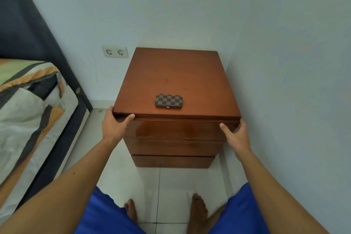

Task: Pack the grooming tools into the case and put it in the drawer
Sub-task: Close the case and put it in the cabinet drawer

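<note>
Now the closed checkered case (pixel 168 101) lies at frame centre on the nightstand's surface (pixel 176 74) while the left hand (pixel 114 125) and right hand (pixel 236 135) curl fingers (pixel 239 125) around the top drawer (pixel 176 128) corners, seemingly to open it before stowing the case.

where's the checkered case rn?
Head view: the checkered case lies closed on top of the wooden nightstand, near its front edge and about centred, between the left hand and right hand gripping the top drawer.
</note>
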